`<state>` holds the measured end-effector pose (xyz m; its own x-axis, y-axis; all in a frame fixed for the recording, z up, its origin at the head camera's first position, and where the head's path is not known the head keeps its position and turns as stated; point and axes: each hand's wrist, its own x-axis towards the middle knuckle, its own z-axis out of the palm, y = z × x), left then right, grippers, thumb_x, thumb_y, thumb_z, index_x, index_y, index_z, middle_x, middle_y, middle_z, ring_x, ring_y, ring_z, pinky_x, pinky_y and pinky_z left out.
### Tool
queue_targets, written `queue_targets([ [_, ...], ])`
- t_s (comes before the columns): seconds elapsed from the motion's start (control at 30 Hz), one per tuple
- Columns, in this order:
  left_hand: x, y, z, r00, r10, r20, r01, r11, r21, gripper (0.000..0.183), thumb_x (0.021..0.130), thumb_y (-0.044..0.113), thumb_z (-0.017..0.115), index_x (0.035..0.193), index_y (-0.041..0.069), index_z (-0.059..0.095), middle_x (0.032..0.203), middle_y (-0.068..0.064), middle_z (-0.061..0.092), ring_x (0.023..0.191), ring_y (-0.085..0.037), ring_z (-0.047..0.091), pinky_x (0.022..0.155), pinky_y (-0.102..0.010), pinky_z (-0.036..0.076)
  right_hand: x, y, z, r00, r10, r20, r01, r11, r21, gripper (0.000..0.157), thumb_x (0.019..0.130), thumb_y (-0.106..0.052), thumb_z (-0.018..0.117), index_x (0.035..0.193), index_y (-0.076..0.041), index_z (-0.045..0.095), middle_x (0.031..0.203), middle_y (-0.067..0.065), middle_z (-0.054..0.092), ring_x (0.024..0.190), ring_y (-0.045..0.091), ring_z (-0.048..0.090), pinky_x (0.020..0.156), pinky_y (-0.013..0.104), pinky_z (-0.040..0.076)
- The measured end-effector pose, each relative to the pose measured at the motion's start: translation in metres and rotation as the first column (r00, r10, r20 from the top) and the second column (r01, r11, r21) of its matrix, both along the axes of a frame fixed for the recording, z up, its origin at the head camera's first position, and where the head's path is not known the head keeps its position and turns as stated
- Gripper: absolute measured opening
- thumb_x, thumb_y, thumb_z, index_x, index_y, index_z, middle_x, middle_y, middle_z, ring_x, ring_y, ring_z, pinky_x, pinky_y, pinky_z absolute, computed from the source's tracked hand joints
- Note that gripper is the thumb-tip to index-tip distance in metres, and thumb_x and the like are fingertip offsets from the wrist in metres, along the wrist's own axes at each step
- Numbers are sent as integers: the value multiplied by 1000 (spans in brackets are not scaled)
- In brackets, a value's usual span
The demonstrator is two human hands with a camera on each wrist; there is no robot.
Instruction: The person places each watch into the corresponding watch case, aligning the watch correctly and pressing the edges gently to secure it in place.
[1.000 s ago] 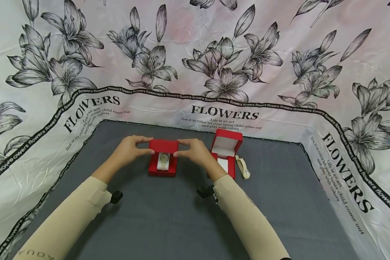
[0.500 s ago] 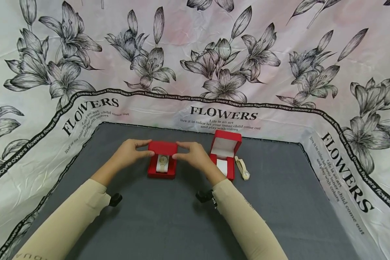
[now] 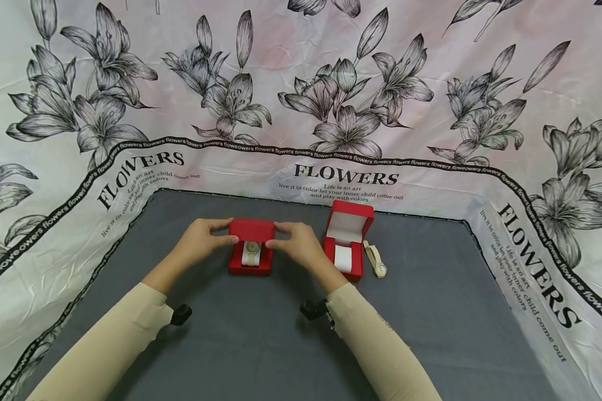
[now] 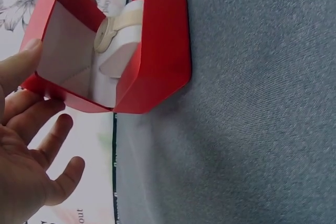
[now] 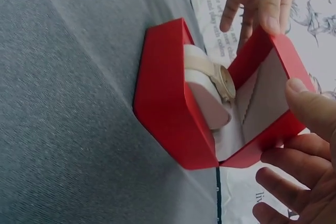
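A red watch box (image 3: 249, 270) stands on the grey cloth with its lid (image 3: 252, 230) partly raised and leaning over the base. Inside, a watch (image 3: 252, 248) with a beige strap is wrapped round a white cushion (image 4: 123, 51). My left hand (image 3: 200, 239) pinches the lid's left side between thumb and fingers. On the opposite side my right hand (image 3: 299, 240) pinches the lid the same way, its thumb at the front edge in the right wrist view. The lower fingers of both hands are spread away from the box.
To the right stands a second red watch box (image 3: 357, 267), lid up, with a bare white cushion (image 3: 343, 258). Beside it on the grey cloth (image 3: 261, 340) lies another beige-strapped watch (image 3: 376, 260). A flower-printed sheet (image 3: 261, 167) rises behind.
The lid of the nearer left box has tipped down slightly over the watch, with both hands holding it throughout. The second box and loose watch stay put.
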<state>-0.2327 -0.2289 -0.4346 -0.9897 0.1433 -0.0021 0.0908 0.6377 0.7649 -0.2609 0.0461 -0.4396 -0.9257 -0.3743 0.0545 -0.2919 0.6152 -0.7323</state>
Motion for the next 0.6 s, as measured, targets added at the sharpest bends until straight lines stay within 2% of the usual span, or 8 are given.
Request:
queue_targets([
  [0.23, 3, 0, -2, 998, 59, 4, -59, 997, 50, 66, 85, 44, 83, 140, 11, 65, 138, -12, 65, 133, -33, 56, 96, -50, 51, 7, -2, -2, 1000, 8, -22, -8, 1000, -28, 64, 90, -37, 79, 146, -14, 58, 145, 3, 61, 137, 21, 55, 110, 45, 46],
  [0.43, 7, 3, -5, 997, 80, 25, -81, 995, 53, 67, 84, 45, 83, 139, 11, 65, 138, -12, 65, 136, -34, 53, 99, -51, 50, 16, -5, -6, 999, -25, -34, 23, 999, -44, 63, 92, -37, 77, 146, -12, 58, 145, 3, 61, 136, 20, 56, 109, 43, 47],
  [0.6, 13, 6, -7, 995, 93, 32, -95, 992, 86, 63, 84, 39, 85, 137, 11, 66, 138, -12, 66, 138, -34, 52, 103, -54, 48, 27, -10, -2, 998, -47, -42, 45, 998, -35, 63, 92, -32, 78, 146, -8, 56, 143, 6, 61, 134, 22, 57, 107, 43, 49],
])
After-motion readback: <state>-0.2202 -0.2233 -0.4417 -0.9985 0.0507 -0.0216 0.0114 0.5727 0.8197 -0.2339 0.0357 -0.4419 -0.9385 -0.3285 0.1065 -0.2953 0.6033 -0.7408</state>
